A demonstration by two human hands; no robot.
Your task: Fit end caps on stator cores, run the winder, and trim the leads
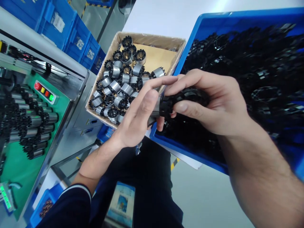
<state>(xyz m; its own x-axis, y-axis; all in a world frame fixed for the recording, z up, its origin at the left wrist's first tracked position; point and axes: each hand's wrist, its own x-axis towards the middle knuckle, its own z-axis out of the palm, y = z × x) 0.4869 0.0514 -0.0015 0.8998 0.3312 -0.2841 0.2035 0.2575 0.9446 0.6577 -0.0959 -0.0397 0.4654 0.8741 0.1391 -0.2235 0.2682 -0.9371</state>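
My left hand (135,118) is wrapped round a silver metal cylinder with a black toothed end (165,107), a stator core by its look. Its far side is hidden by my fingers. Between the thumb and fingers of my right hand (219,99) is a black toothed plastic ring (192,95), held against or just beside the core's black end; contact cannot be made out. Both hands meet over the gap between a cardboard box (177,47) and a blue bin (199,34). Similar stator cores (127,90) fill much of the box, and black plastic parts (237,63) fill the bin.
At left, a green work surface (19,177) carries rows of more cores (35,122) and a button panel (45,91). Blue crates (66,28) line the back left. A small blue tray (39,210) with copper-coloured pieces lies low left. A printed box (122,202) is below my hands.
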